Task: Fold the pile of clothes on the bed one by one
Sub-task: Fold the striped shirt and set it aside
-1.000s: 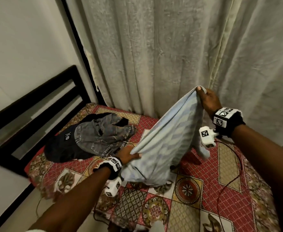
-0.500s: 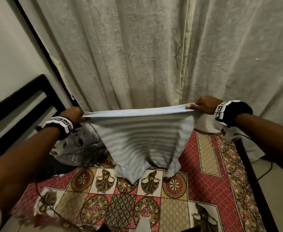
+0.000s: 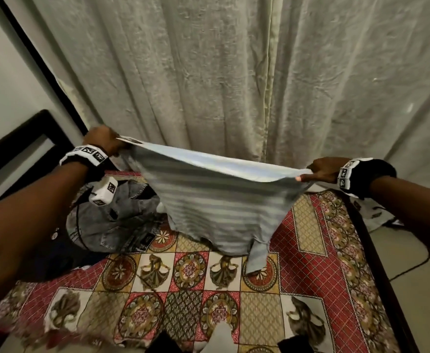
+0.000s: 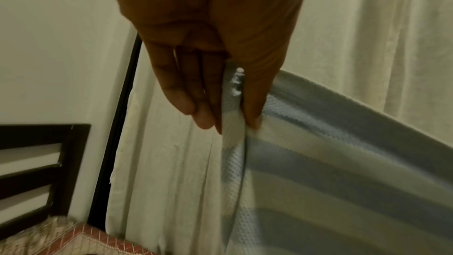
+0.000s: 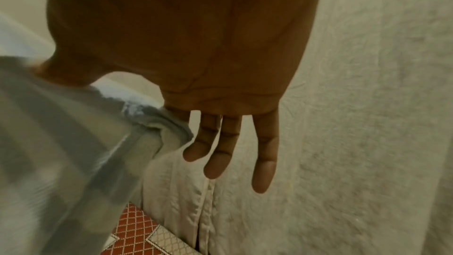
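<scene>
1. The left hand (image 3: 104, 140) pinches one corner of the striped shirt (image 3: 219, 200), thumb against the fingers (image 4: 196, 104) in the left wrist view.
2. The right hand (image 3: 320, 170) pinches the other corner between thumb and forefinger; its other three fingers (image 5: 220, 152) hang straight and loose.
3. The shirt is stretched between both hands, raised over the bed (image 3: 310, 263), its lower edge hanging down close to the patterned bedcover; a sleeve (image 3: 257, 256) dangles lowest.
4. A pile (image 3: 114, 220) of grey jeans and dark clothes lies on the bed below the left wrist.
5. A pale curtain (image 3: 234, 72) hangs behind; a dark headboard (image 3: 17, 138) stands at left.
</scene>
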